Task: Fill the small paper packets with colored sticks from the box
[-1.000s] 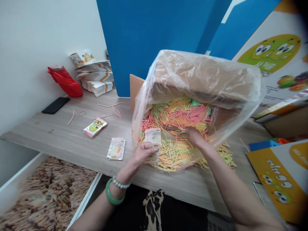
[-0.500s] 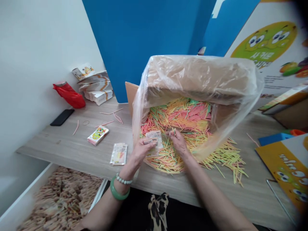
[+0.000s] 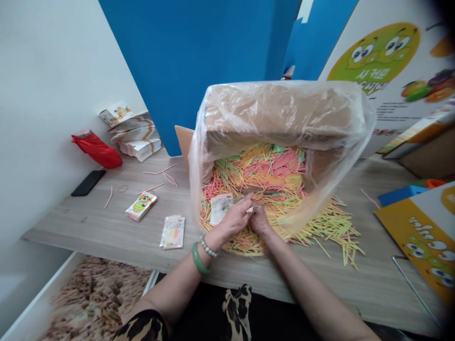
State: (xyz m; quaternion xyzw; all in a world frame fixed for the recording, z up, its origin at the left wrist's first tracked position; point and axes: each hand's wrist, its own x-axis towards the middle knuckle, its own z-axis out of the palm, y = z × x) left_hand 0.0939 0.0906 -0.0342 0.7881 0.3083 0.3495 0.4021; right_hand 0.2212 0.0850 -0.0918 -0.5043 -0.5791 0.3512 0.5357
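In the head view, my left hand [image 3: 237, 220] and my right hand [image 3: 259, 220] meet over a heap of thin coloured sticks [image 3: 273, 208]. My left hand is closed on a small printed plastic packet, of which only a pale edge shows between the fingers. The fingers of my right hand are closed against it, around a small bunch of the sticks that is now mostly hidden. Just left of the hands, more clear printed packets [image 3: 218, 209] lie on the heap.
The sticks spill from a tipped cardboard box [image 3: 284, 106] lined with clear plastic [image 3: 199, 156]. Leftward on the table lie another packet pile [image 3: 173, 232], a small card box [image 3: 141, 205], a phone [image 3: 88, 183] and a red pouch [image 3: 97, 149]. A filled drawer [image 3: 95, 298] stands open below.
My left hand has moved right with the packet and now meets my right hand. The bunch of sticks in my right hand has gone mostly out of sight. The view has shifted slightly.
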